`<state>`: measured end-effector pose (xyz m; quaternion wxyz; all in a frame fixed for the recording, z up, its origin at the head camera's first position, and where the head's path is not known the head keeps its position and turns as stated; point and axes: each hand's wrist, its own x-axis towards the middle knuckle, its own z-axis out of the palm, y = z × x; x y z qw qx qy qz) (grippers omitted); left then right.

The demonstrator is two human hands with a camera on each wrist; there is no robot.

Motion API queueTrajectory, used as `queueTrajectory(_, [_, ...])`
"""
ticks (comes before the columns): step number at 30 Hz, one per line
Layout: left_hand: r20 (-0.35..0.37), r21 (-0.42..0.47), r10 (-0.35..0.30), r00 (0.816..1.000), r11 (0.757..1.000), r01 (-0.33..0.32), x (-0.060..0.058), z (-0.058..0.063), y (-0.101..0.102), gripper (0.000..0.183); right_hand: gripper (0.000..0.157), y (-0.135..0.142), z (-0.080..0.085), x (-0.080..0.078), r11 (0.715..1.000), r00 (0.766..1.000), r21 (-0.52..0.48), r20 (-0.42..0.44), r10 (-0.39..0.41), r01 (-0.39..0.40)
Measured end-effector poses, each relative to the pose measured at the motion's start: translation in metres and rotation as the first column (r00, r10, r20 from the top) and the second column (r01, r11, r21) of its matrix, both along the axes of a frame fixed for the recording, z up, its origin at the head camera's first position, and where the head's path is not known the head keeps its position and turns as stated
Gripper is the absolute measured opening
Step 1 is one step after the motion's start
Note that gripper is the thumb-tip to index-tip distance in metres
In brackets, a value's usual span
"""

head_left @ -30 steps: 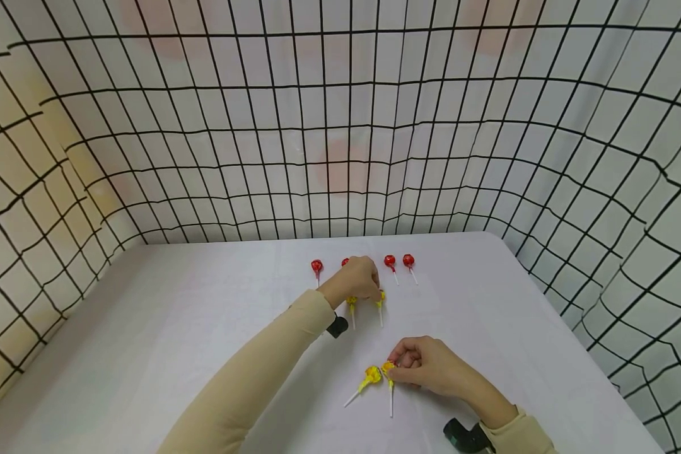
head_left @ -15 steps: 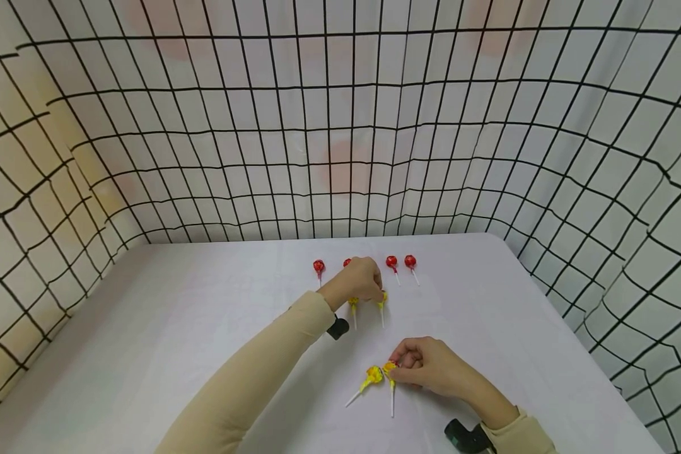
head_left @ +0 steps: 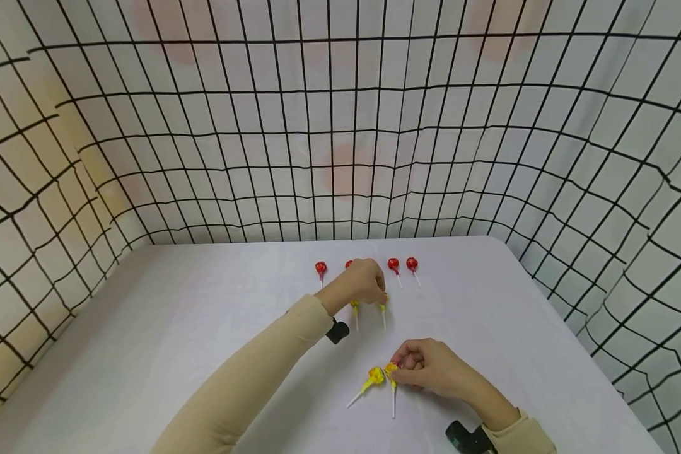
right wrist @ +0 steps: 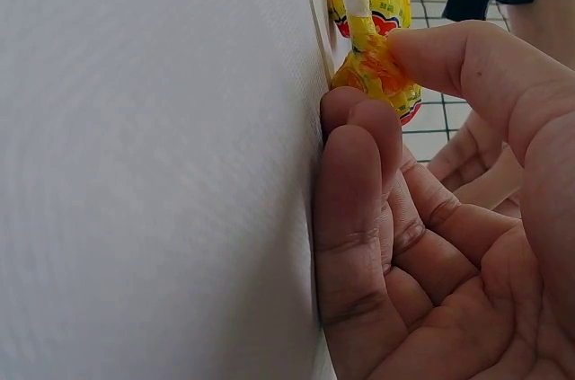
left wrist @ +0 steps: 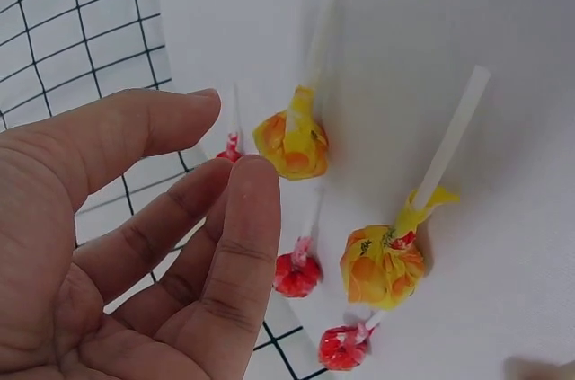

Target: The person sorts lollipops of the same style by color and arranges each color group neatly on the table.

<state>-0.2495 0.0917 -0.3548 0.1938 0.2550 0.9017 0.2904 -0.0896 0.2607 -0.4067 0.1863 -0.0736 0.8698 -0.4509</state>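
Observation:
Near the table's front, my right hand [head_left: 434,369] pinches a yellow-wrapped lollipop [right wrist: 368,61] by its head between thumb and fingers. Its white stick points towards me. A second yellow lollipop [head_left: 376,376] lies slanted just left of it, heads almost together. Farther back, my left hand [head_left: 365,280] reaches over two more yellow lollipops, which lie side by side. In the left wrist view a gap shows between its thumb and loosely bent fingers, with nothing held. One yellow lollipop [left wrist: 292,142] appears just past these fingertips, another [left wrist: 382,263] farther right.
Several red lollipops make a row behind: one at the left [head_left: 321,268], one partly hidden by the left hand [head_left: 349,264], two at the right [head_left: 403,263]. A white cloth covers the table [head_left: 176,302]. Black wire mesh [head_left: 340,132] stands around the back and sides.
Both hands keep their places over the lollipops. Only the head view has shifted slightly.

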Motion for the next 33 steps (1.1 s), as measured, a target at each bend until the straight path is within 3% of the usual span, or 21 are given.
queueTrajectory(9, [-0.039, 0.049, -0.05, 0.998, 0.997, 0.052, 0.012, 0.004, -0.009, 0.01, 0.021, 0.0, 0.0, 0.0, 1.0, 1.0, -0.005, 0.014, -0.005, 0.005])
queueTrajectory(25, [0.03, 0.074, -0.081, 0.996, 0.994, 0.078, 0.034, -0.002, -0.032, 0.011, 0.023, 0.001, -0.001, -0.001, 1.0, 1.0, 0.002, 0.017, -0.004, 0.004])
queueTrajectory(33, [0.092, 0.133, -0.109, 0.99, 0.987, 0.096, 0.047, -0.006, -0.046, 0.011, 0.022, 0.001, 0.001, 0.0, 1.0, 1.0, 0.003, 0.009, -0.001, 0.001])
